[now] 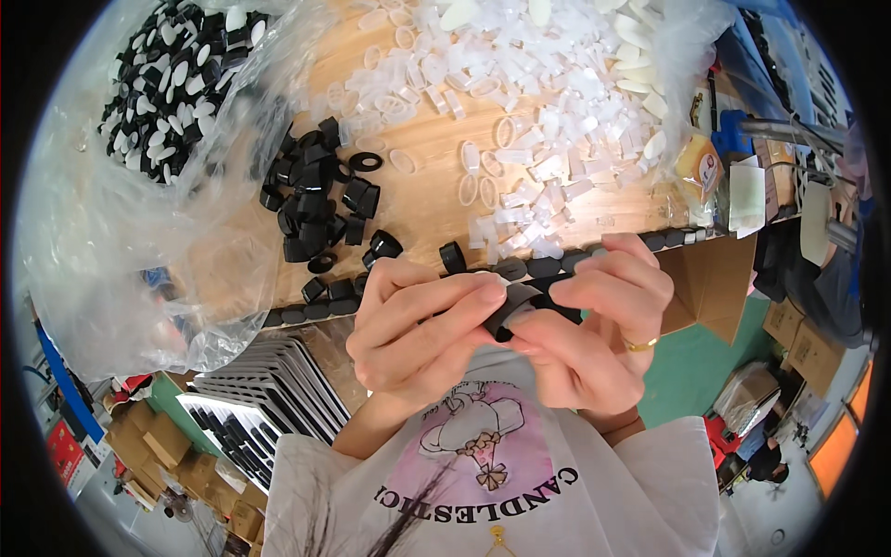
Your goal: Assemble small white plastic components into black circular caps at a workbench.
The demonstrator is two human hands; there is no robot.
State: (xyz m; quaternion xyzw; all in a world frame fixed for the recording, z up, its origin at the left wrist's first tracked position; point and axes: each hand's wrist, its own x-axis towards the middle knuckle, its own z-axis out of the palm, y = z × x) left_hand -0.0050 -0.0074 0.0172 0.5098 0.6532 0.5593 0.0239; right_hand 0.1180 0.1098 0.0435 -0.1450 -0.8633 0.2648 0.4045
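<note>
Near the table's front edge, my left hand (418, 330) and my right hand (599, 330) meet around a small black curved piece (517, 306). The fingers of both hands pinch it from either side and cover much of it, so its full shape is hidden. A second dark part (564, 311) shows by my right fingers; I cannot tell if it is separate. Just beyond my left hand lie a loose black cap (452, 257) and a pile of similar black oval caps (311, 190). Many small translucent plastic pieces (575, 116) spread over the far side.
A clear plastic bag (121, 278) drapes over the table's left side, near heaped black-and-white pieces (172, 93). Dark oval pieces (548, 266) line the wooden table's (418, 204) front edge. White ovals (634, 32) lie far right. Stacked trays (269, 390) stand below left, a cardboard box (715, 288) right.
</note>
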